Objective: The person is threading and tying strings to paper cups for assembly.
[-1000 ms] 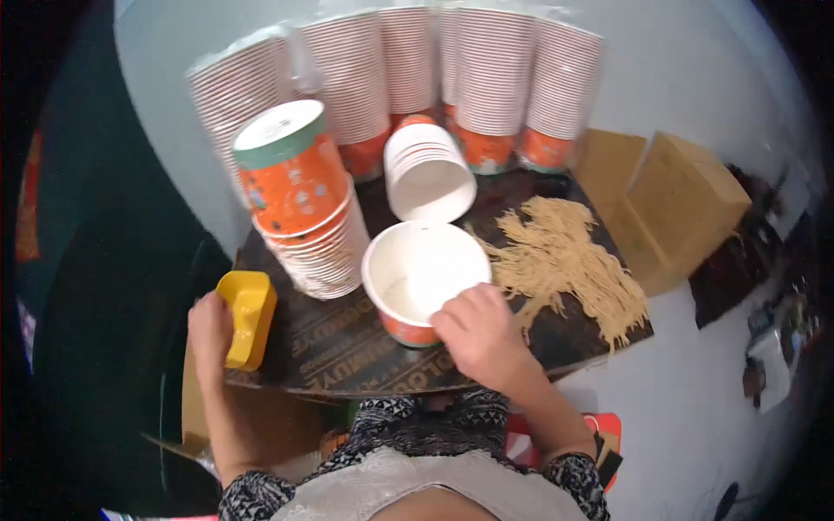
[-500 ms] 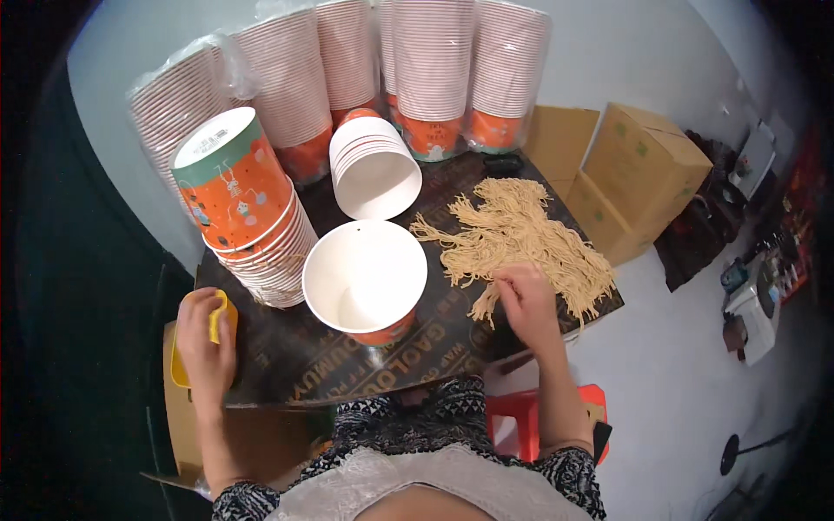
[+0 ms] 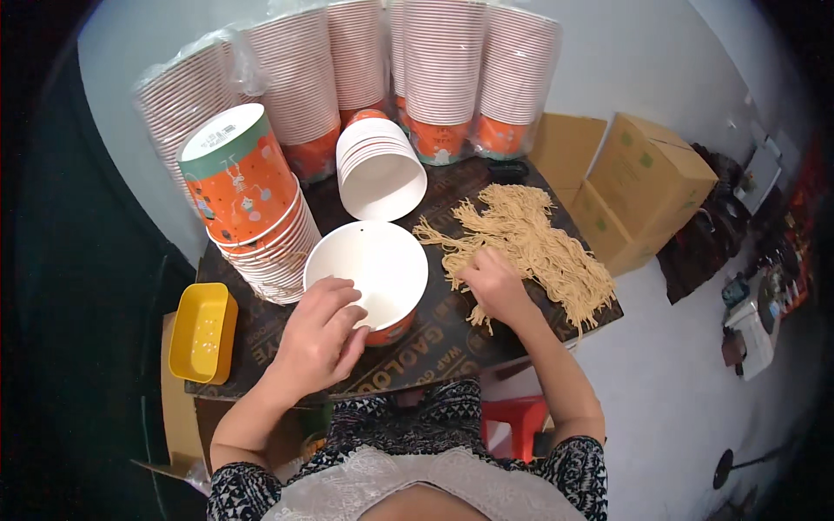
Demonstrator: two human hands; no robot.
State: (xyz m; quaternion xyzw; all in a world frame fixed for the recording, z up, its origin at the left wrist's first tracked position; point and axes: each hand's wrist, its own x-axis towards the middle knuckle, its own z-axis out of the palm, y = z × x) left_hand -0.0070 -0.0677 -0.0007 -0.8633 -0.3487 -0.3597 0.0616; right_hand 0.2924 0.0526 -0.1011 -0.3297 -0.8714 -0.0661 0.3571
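Observation:
A white-lined paper bucket (image 3: 395, 260) with an orange outside stands upright at the middle of the table. My left hand (image 3: 320, 334) is at its near left rim, fingers bent toward the thumb; anything small between the fingertips is hidden. My right hand (image 3: 495, 282) is closed in a pinch over the left edge of a pile of tan cords (image 3: 556, 260); whether a cord is caught in it does not show. At the table's left edge sits a yellow plastic box (image 3: 202, 365) with several tiny white pieces in it.
An upside-down stack of orange and green buckets (image 3: 248, 195) stands at the left. Behind the open bucket, another nested stack (image 3: 382, 182) lies tipped. Tall wrapped bucket stacks (image 3: 443, 69) line the wall. Cardboard boxes (image 3: 651, 182) are on the right, a red stool (image 3: 517, 421) below.
My left hand has moved right from the yellow box to the bucket's rim. My right hand has shifted slightly left and up along the cord pile.

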